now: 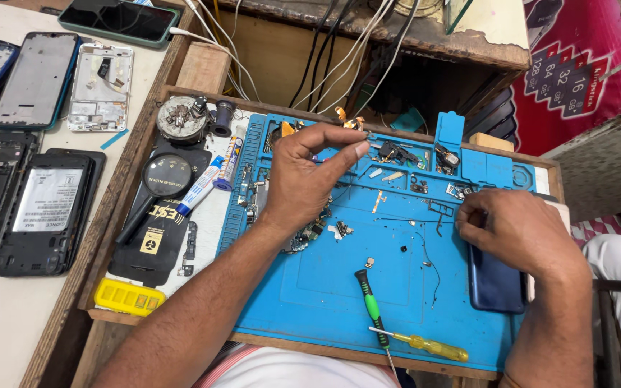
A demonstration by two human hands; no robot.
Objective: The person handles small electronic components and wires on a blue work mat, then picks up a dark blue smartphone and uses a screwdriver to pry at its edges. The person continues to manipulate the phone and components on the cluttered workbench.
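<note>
A: Left hand [307,172] pose?

B: Forearm comes in from the near left and angles up over the blue work mat [339,287]. Wrist bent, back of the hand toward the camera, fingers curled, thumb and index tip pressed together at the far side of the mat. It pinches something tiny; too small to tell what.

A: Right hand [519,233]?

B: Comes in from the near right, palm down, fingers folded over the top end of a dark blue phone [496,284]. Closed on it, holding it against the mat. Fingertips are hidden under the knuckles.

A: Phone look?

B: Dark blue glossy back, rounded corners, lying flat. Only the near half shows, the rest is under the hand.

A: Where is it relative to the grip?

B: Right edge of the mat, directly under the right hand, sticking out toward the near side. Well apart from the left hand's pinch, which sits far and left of it.

A: Nearby stuff?

B: Green-handled screwdriver [369,302] and yellow-handled screwdriver [429,347] on the near part of the mat, between the arms. Small loose parts are scattered in the far trays. Left of the mat: magnifying glass [167,176], white tube [199,188], yellow case [129,297]. Far left table holds opened phone frames [37,79].
</note>
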